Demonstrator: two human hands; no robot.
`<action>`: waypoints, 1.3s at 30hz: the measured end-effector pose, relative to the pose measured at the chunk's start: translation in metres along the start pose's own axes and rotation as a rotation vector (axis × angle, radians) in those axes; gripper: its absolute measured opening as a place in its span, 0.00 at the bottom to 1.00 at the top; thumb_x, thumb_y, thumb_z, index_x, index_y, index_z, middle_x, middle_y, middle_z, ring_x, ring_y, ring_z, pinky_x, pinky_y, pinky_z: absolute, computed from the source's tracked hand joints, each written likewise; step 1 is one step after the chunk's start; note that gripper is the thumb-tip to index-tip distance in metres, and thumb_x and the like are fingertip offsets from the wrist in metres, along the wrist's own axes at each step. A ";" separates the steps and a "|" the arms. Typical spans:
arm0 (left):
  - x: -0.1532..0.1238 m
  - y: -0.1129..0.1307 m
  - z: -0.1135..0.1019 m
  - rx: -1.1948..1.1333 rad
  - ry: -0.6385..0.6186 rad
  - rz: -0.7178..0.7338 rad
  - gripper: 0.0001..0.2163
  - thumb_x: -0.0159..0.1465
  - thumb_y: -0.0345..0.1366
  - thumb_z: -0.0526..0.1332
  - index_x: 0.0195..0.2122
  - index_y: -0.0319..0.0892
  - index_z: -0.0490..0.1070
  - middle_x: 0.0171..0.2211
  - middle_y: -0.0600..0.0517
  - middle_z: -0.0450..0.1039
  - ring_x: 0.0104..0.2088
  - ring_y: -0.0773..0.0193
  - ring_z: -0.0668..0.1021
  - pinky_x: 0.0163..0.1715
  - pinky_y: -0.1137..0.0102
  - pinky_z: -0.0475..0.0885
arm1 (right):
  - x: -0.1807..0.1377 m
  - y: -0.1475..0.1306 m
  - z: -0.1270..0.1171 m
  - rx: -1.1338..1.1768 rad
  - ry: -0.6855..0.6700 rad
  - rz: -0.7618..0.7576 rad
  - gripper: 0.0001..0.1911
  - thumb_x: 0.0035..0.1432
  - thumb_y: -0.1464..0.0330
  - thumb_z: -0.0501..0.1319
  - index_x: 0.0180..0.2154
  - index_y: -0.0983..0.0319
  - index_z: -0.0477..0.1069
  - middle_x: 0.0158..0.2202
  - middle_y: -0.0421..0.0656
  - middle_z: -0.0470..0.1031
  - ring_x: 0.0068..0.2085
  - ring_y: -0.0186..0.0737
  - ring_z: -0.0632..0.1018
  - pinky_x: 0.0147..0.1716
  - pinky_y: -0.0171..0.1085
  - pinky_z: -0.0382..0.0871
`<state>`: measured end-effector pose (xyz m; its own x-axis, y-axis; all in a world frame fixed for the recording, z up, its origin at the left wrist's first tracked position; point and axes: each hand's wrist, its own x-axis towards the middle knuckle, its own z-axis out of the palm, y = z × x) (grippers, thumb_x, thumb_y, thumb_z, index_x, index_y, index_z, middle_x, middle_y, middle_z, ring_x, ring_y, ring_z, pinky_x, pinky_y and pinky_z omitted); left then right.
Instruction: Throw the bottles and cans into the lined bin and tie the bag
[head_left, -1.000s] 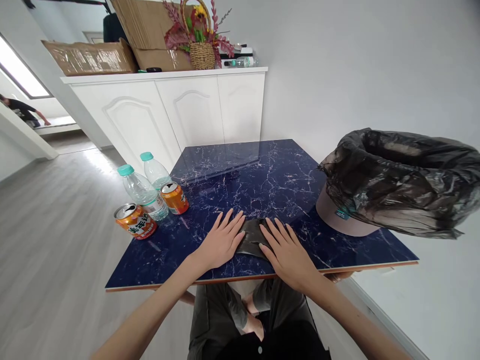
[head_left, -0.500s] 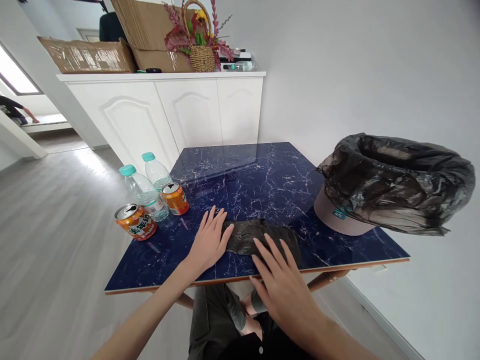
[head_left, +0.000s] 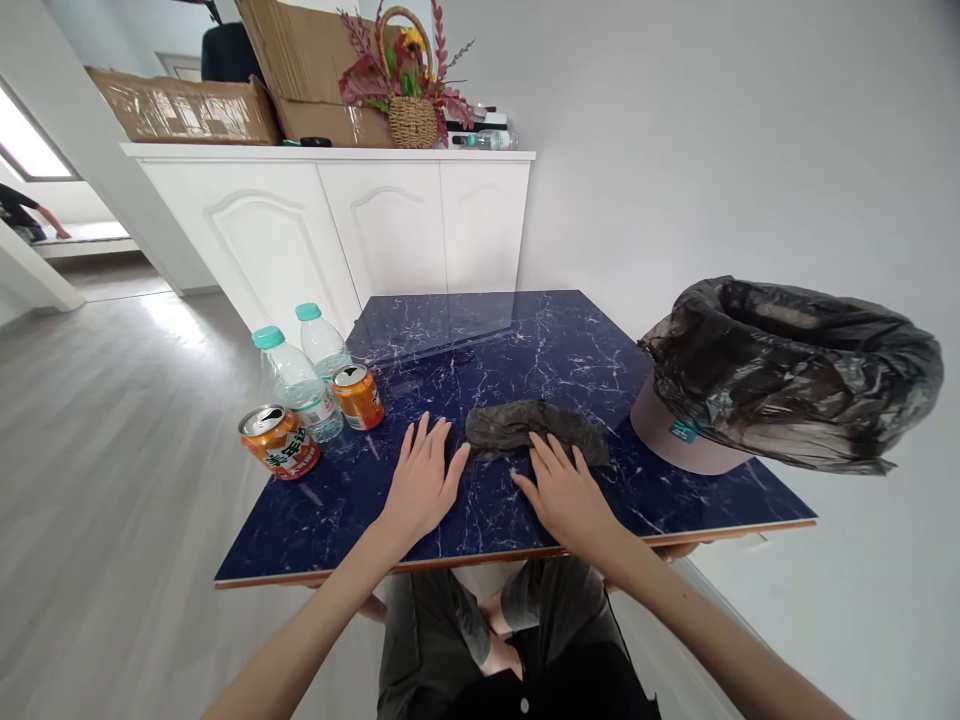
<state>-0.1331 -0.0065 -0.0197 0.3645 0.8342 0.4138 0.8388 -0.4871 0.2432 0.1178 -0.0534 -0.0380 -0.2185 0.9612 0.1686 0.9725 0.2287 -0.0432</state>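
Note:
A folded black plastic bag [head_left: 534, 428] lies flat on the dark blue marble-patterned table [head_left: 360, 500], a little past my hands. My left hand [head_left: 421, 482] rests palm down on the table with fingers spread, just left of the bag and barely touching its edge. My right hand [head_left: 564, 490] lies flat and open too, its fingertips on the bag's near edge.
A pink bin lined with a black bag [head_left: 780, 375] stands at the table's right side. Two water bottles [head_left: 296, 380] and two orange cans [head_left: 279, 440] stand at the left edge. Behind is a white cabinet [head_left: 337, 225] with boxes and a flower basket [head_left: 409, 85]. A person [head_left: 26, 212] is far left.
Both hands have slid apart and back from the bag. The bag now lies longer and farther out on the table, with more of it uncovered. My right hand lifted and came down again.

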 end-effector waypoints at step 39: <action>-0.003 0.000 0.001 -0.003 -0.020 -0.026 0.25 0.81 0.52 0.46 0.63 0.40 0.72 0.71 0.40 0.70 0.78 0.43 0.60 0.76 0.43 0.58 | 0.152 0.132 0.028 0.112 -0.143 0.440 0.46 0.75 0.44 0.36 0.79 0.66 0.51 0.81 0.58 0.48 0.79 0.72 0.51 0.73 0.69 0.46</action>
<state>-0.1337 -0.0082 -0.0220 0.3508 0.8513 0.3900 0.8468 -0.4662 0.2560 0.2103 0.1276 -0.0458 0.1954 0.9804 -0.0259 0.9624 -0.1968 -0.1870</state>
